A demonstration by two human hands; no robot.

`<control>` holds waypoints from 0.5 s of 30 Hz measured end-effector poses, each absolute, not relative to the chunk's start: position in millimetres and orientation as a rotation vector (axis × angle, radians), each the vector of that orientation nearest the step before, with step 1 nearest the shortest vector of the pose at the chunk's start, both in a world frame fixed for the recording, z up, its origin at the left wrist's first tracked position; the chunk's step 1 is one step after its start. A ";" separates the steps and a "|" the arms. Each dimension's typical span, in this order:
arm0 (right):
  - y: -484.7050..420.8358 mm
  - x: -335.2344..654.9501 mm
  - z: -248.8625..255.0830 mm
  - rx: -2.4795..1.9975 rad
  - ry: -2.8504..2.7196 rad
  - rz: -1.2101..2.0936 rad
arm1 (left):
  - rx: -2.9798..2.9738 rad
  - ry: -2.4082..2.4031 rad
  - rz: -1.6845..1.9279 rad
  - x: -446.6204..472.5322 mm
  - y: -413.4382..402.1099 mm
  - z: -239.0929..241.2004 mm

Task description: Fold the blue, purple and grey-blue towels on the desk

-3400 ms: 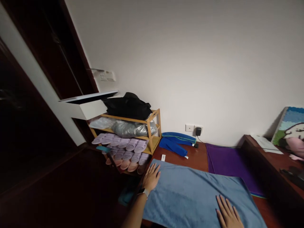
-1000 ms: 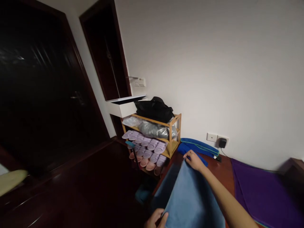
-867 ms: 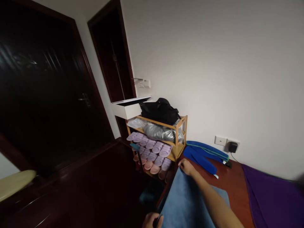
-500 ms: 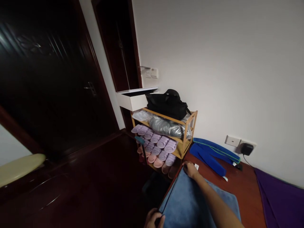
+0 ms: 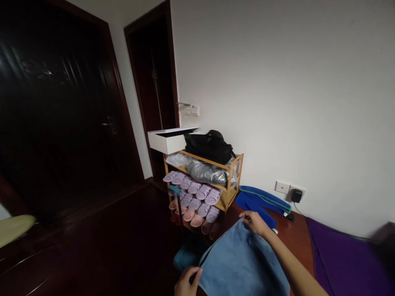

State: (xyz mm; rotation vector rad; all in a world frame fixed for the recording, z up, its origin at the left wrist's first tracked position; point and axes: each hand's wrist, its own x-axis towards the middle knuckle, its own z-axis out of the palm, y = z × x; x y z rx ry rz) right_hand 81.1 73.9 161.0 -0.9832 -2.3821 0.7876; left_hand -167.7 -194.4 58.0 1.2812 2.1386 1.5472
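A grey-blue cloth (image 5: pixel 240 263), soft like a towel, hangs between my two hands over the red-brown table (image 5: pixel 290 230). My left hand (image 5: pixel 187 281) pinches its near left corner between thumb and fingers at the bottom of the view. At the far corner, my right hand (image 5: pixel 254 223) is closed on the edge, with the forearm reaching across from the lower right. The cloth's left edge runs fairly straight from one hand to the other and looks layered. Its lower part runs out of view.
Blue folded garments (image 5: pixel 259 205) lie on the table by the wall, a purple cloth (image 5: pixel 339 255) to the right. A plug (image 5: pixel 296 195) sits in a wall socket. Beyond stands a wooden shoe rack (image 5: pixel 230 185) with several slippers (image 5: pixel 194 188), a black bag (image 5: pixel 210 146) and a white box (image 5: pixel 166 142).
Both hands have raised the cloth off the table, and its far corner now stands up higher. The view has shifted slightly, so the rack appears lower and farther left.
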 end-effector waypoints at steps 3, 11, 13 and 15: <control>53.9 129.0 206.0 -0.964 -2.323 0.748 | 1.392 2.076 1.602 -162.2 -197.2 99.7; -23.4 269.0 322.3 -0.987 -2.044 0.785 | 1.933 1.697 1.558 -129.8 -208.4 262.6; -45.9 295.3 341.7 -1.004 -1.952 0.891 | 1.995 1.617 1.562 -117.2 -210.5 303.4; -66.2 316.5 354.7 -1.026 -1.865 0.994 | 2.038 1.542 1.580 -103.1 -212.7 335.6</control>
